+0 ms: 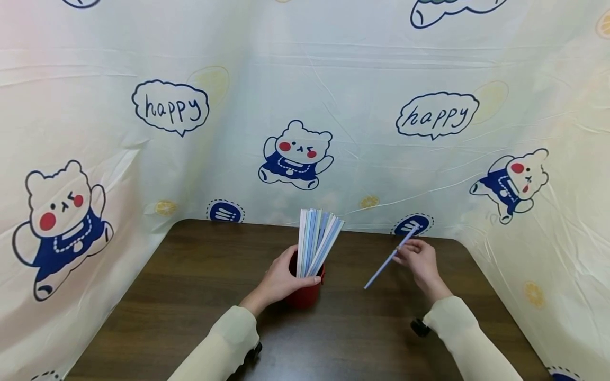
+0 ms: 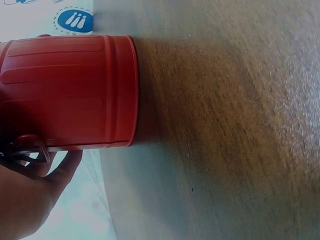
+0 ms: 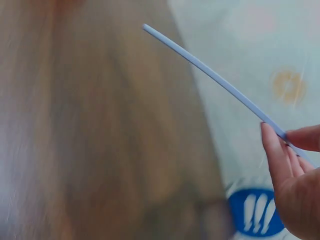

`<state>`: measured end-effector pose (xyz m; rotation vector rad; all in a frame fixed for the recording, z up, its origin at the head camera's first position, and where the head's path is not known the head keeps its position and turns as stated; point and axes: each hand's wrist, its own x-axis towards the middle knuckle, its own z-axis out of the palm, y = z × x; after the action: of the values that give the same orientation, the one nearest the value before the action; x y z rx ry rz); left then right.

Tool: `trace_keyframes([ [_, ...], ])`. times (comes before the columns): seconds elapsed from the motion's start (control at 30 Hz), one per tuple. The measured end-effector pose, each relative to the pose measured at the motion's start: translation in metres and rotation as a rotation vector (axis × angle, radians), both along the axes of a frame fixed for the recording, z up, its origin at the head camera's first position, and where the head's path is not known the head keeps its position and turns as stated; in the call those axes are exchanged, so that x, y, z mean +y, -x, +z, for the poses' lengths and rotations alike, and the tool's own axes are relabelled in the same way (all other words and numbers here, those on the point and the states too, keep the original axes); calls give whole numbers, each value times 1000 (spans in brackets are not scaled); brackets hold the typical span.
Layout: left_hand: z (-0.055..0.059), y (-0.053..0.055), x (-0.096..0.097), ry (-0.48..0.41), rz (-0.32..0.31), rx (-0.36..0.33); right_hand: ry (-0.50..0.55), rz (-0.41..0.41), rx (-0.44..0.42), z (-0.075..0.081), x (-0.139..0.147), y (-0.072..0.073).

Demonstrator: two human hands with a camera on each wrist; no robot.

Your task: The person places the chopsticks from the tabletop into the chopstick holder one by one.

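A small red metal bucket (image 1: 304,299) with ribbed sides stands on the table, and a bunch of white and light-blue straws (image 1: 312,238) leans out of its top. My left hand (image 1: 280,276) grips the bucket round its upper part, thumb at the near side. In the left wrist view, the fingers (image 2: 64,170) reach beside the bucket's wire handle loop (image 2: 36,142). Off to the right, my right hand (image 1: 419,260) pinches one light-blue straw (image 3: 215,76) between thumb and fingertips. That straw is held tilted in the air, its lower end pointing toward the bucket.
The brown wooden table (image 1: 190,296) ends at a back edge behind the bucket. A pale curtain (image 1: 352,95) printed with bears and speech bubbles hangs behind and on both sides. Dark straps or devices (image 1: 420,327) show at the wrists.
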<state>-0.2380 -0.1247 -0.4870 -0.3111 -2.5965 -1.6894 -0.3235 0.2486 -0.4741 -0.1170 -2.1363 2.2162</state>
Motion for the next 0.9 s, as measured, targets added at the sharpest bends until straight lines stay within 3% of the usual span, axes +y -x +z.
trace_keyframes([
  [0.27,-2,-1,0,9,-6,4,151,-79,204,47,-49,-12],
  [0.53,1,0,1,-6,-3,-12,240,-41,393,84,-83,-21],
  [0.73,1,0,1,0,3,-10,272,-9,481,101,-106,-24],
  [0.9,1,1,1,7,13,2,240,49,510,101,-127,-26],
])
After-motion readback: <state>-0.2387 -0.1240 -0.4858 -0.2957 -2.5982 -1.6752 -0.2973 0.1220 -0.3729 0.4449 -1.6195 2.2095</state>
